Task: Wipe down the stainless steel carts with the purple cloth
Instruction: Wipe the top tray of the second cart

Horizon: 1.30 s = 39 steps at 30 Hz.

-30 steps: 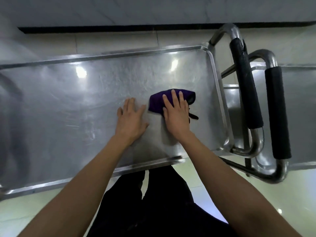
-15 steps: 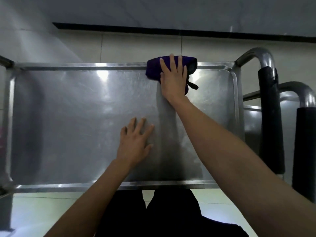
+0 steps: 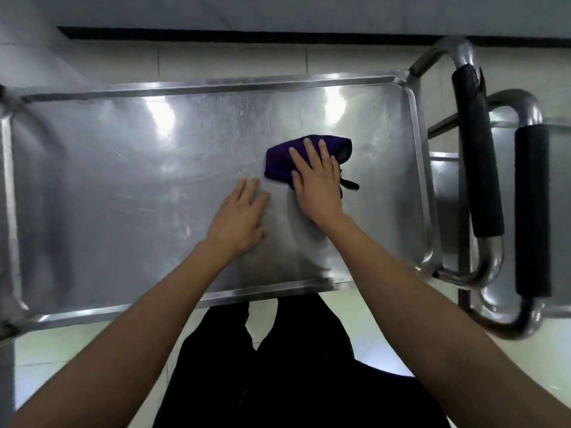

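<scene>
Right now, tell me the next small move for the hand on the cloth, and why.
Probably slide the right hand with the purple cloth sideways toward the cart top's right rim. The hand lies flat on the cloth mid-surface, and a paler streak runs from it to the near edge, so the strip beside it looks unwiped. The left hand rests flat, steadying the cart.

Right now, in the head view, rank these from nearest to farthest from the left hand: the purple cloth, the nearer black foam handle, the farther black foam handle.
From the left hand:
1. purple cloth, just right of it, under the right hand.
2. nearer black foam handle, past the cart top's right rim.
3. farther black foam handle, farthest right, on the second cart.
</scene>
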### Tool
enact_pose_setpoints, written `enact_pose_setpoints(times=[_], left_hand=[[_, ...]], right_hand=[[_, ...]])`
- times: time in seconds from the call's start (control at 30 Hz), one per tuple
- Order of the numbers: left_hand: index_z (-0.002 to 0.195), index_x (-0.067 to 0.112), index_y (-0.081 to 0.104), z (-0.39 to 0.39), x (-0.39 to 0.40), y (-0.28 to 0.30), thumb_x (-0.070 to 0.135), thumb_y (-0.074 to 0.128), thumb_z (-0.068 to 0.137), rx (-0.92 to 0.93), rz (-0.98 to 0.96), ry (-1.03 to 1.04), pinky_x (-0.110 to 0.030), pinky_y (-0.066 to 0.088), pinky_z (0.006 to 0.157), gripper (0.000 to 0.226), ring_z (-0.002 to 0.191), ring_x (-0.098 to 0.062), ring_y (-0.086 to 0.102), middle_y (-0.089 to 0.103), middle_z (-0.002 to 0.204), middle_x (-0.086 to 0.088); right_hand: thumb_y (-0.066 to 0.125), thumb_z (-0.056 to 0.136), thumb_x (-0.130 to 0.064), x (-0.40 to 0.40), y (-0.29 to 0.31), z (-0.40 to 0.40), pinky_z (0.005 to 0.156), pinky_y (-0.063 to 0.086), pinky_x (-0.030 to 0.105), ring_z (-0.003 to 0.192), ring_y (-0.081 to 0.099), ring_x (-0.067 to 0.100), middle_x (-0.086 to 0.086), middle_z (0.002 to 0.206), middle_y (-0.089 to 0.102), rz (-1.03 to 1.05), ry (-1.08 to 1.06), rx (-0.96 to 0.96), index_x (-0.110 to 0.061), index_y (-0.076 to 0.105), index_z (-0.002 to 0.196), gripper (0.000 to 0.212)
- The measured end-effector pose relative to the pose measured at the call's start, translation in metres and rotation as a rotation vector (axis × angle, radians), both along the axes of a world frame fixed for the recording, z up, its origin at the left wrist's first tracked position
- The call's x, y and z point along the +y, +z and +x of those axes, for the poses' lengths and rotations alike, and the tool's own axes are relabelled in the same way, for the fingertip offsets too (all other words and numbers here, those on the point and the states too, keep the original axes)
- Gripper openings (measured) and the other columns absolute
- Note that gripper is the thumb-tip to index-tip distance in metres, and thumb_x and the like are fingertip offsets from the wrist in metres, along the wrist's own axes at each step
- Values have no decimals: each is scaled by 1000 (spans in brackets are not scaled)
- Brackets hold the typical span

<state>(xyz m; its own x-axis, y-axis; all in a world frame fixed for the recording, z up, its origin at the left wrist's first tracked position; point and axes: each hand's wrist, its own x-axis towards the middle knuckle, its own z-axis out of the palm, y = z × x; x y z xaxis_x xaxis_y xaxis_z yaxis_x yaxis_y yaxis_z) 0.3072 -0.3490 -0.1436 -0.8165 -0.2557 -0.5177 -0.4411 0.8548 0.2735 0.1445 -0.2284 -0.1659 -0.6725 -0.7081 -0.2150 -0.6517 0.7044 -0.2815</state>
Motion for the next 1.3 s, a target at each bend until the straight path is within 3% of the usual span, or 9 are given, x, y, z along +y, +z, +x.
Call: enact_pose_setpoints(times=[0.3,0.53,0.73,0.93,1.07,1.3], left_hand=[[159,18,16,8,-4,0,43,64,94,35,-21,-88,-50,22,121,84,155,-32,-5,-6,169,-8],[158,20,18,12,-9,5,48,60,94,77,-58,-144,-54,24,118,81,154,-34,0,-1,168,-10],[150,30,33,10,-20,7,54,62,89,93,-115,-123,-59,15,117,71,151,-37,6,16,163,-10],[143,9,43,18,-30,2,46,71,87,172,-86,-4,-48,33,115,73,143,-32,31,31,154,-13],[140,6,46,18,-29,0,41,75,83,187,-73,20,-46,39,112,73,139,-32,38,33,153,-13],[149,28,40,22,-31,-6,56,68,84,95,-131,100,-56,20,119,76,151,-35,12,22,161,-11]], right_hand=[[38,105,-33,106,6,137,124,12,48,155,4,25,1,166,17,57,-169,-22,-31,33,155,51],[37,105,-32,133,12,187,124,12,48,155,5,26,1,166,19,97,-185,-17,-30,33,155,50],[41,106,-29,116,11,175,123,16,51,154,9,31,4,165,21,122,-180,10,-28,33,155,50],[37,105,-32,65,4,129,123,14,50,154,8,30,4,166,19,120,-152,27,-30,31,155,51],[35,106,-34,29,-1,91,123,14,50,154,5,30,4,167,16,104,-112,27,-30,28,156,51],[34,107,-34,-47,-11,23,123,13,51,154,7,31,4,166,19,52,-61,54,-30,30,155,49]])
